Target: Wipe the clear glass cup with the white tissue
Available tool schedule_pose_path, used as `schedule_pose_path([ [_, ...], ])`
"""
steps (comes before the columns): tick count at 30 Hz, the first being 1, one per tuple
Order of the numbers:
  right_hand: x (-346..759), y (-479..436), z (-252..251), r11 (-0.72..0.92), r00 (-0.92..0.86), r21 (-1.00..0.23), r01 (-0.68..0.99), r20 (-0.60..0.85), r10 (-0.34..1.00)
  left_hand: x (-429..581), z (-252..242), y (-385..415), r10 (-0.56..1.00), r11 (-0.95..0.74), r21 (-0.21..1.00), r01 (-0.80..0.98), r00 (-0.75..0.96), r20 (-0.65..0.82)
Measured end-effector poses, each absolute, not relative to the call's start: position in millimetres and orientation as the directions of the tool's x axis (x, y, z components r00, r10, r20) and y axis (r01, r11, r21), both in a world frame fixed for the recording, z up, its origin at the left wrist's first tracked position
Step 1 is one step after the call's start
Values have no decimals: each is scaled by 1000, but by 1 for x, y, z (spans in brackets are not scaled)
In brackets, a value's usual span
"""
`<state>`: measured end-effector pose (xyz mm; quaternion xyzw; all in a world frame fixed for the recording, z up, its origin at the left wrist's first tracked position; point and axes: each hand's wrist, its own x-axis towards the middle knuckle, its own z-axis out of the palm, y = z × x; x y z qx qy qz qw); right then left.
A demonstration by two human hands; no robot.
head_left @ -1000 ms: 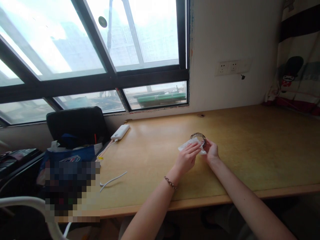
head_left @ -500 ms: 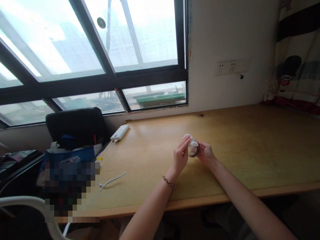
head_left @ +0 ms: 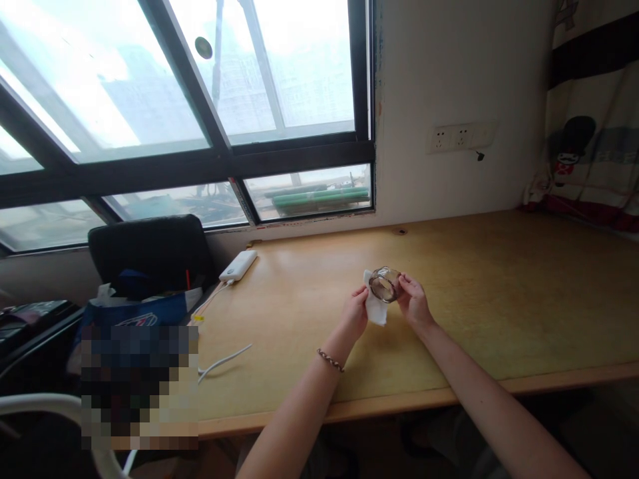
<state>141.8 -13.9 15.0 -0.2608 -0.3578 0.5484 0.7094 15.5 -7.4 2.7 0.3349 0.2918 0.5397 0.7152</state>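
Note:
Above the wooden table, my right hand [head_left: 414, 301] grips a brownish see-through glass cup [head_left: 394, 291] by its side. The cup is tilted, with its round opening turned toward me and to the left. My left hand [head_left: 355, 311] pinches a white tissue [head_left: 377, 310], which hangs down just left of the cup's rim. Part of the tissue lies behind the rim; whether it touches the glass I cannot tell. A dark bead bracelet [head_left: 330, 360] circles my left wrist.
The wooden table [head_left: 499, 286] reaches back to the wall. On its left lie a white power bank [head_left: 238, 265] and a white cable [head_left: 227, 360]. A black chair [head_left: 150, 243] holding a blue bag [head_left: 142, 313] stands beyond the left edge.
My left hand has drawn the tissue out of the cup's mouth and lowered it to the left. The cup has turned and risen slightly in my right hand, its opening now showing.

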Motion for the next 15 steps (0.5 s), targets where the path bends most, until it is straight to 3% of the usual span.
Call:
schedule_pose_path([
  [7,137,-17,17,287,96,-802,-524,280,955,18,5,-11,876,443,676,-589,445,-186],
  [11,136,-18,16,352,71,-912,-211,345,936,13,12,-8,877,459,603,-652,442,-189],
  [13,136,-18,15,431,103,-902,7,429,897,10,15,-6,918,381,616,-690,361,-163],
  [15,134,-19,15,461,81,-880,114,470,879,8,17,-4,962,266,657,-705,240,-131],
])
